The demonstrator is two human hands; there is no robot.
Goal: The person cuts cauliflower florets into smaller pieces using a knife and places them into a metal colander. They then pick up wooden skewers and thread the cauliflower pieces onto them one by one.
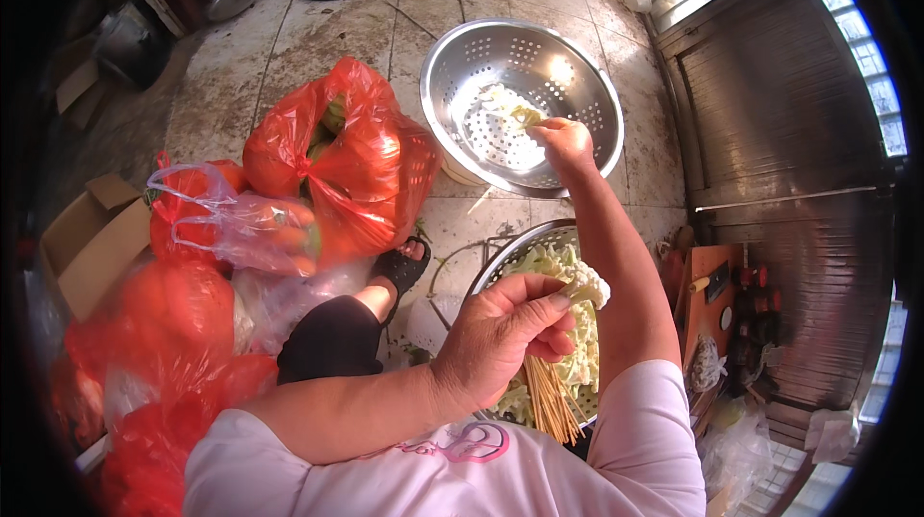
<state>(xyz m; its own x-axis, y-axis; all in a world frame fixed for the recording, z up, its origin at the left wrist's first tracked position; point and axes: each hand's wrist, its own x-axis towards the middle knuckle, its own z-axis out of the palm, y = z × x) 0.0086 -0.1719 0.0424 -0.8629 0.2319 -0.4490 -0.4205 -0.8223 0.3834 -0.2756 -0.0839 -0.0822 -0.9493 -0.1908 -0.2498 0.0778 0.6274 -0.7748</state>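
Observation:
My left hand [505, 336] pinches a cauliflower floret [588, 289] between thumb and fingers, above the near colander. My right hand [567, 145] reaches over the rim of a large steel colander [606, 120], its fingertips at a pale green-yellow piece of cauliflower [529, 115]; whether they grip it I cannot tell. A few pale pieces lie in the bottom of that colander. The near metal colander [554, 227] holds many cauliflower florets [586, 351] and a bundle of thin wooden skewers [552, 401]. My right forearm and left hand hide part of it.
Red plastic bags [361, 170] stand at the left, beside a clear bag of carrots [281, 228] and an open cardboard box [101, 250]. My sandalled foot [404, 264] is on the tiled floor between bags and colanders. At the right a cleaver [715, 282] lies against an orange board [696, 322].

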